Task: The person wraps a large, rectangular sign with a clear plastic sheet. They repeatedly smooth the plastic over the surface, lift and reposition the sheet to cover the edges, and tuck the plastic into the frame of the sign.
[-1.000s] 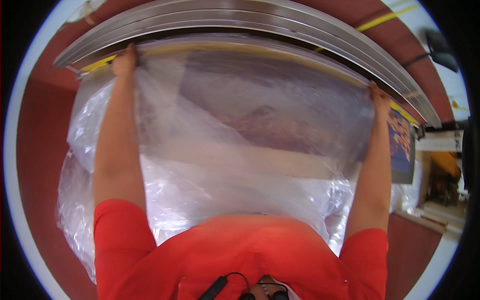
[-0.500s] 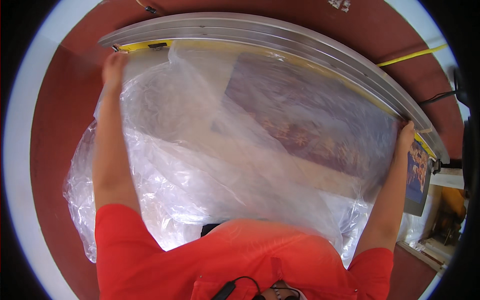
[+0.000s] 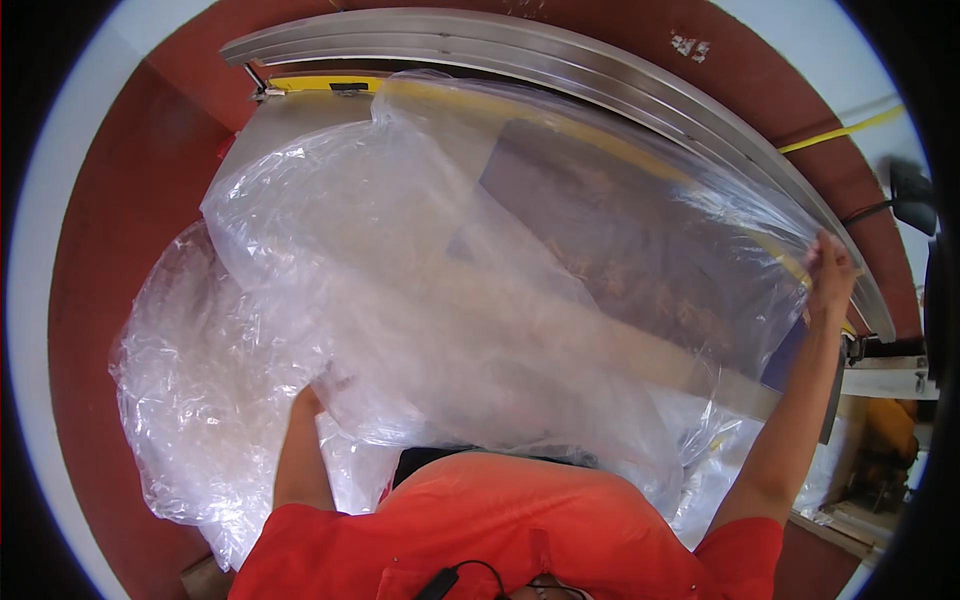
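Hands: two; right hand (image 3: 830, 272) raised at far edge, fingers pinching the plastic sheet (image 3: 450, 300).
Left hand (image 3: 318, 392): low, fingers buried in plastic, grip unclear.
Sheet: one, draped over one dark panel (image 3: 620, 240).
Rail (image 3: 560, 60): one, curved metal, behind.

A big clear plastic bag (image 3: 420, 300) spreads crumpled across the middle before me. Inside it, toward the far right, lies a flat dark rectangular panel (image 3: 620, 250) with brownish patterning.
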The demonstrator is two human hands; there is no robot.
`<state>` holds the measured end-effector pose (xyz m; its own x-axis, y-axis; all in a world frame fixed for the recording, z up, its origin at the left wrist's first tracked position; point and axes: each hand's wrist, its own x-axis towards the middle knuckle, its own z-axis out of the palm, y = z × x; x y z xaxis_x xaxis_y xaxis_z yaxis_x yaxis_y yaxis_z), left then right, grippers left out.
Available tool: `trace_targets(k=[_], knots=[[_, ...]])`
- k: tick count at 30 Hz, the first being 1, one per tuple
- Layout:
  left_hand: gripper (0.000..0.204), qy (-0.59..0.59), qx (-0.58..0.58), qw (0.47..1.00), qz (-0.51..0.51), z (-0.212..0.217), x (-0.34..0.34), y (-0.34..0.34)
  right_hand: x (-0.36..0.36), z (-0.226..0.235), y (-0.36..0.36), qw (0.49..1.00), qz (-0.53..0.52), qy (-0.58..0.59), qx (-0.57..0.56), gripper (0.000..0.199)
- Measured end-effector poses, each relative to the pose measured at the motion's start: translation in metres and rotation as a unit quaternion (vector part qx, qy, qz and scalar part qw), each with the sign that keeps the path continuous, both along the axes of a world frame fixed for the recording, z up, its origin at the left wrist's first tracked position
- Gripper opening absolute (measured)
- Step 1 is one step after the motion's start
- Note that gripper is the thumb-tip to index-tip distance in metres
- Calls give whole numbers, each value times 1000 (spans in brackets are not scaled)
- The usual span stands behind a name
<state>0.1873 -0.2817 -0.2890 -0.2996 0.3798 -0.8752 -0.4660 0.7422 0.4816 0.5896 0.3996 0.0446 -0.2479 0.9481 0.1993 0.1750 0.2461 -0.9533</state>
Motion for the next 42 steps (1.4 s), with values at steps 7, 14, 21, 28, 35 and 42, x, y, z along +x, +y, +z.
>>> trace_targets(k=[7,14,21,28,35,42], knots=[[71,-39,133,977,164,-19,93,225,80,21,-98,976,-191,-80,72,39],[62,92,188,963,170,39,38,177,244,-208,-245,913,-346,-21,-215,27],[54,323,79,928,167,164,-45,14,284,-344,-304,862,-371,-62,-340,26],[47,470,-96,865,149,199,-56,-62,331,-326,-242,770,-389,-452,-224,44],[41,560,-334,758,22,243,-84,-61,379,-327,-246,749,-222,-541,-311,68],[36,724,56,626,-282,308,-55,228,410,-301,-230,583,-346,-611,-408,73]])
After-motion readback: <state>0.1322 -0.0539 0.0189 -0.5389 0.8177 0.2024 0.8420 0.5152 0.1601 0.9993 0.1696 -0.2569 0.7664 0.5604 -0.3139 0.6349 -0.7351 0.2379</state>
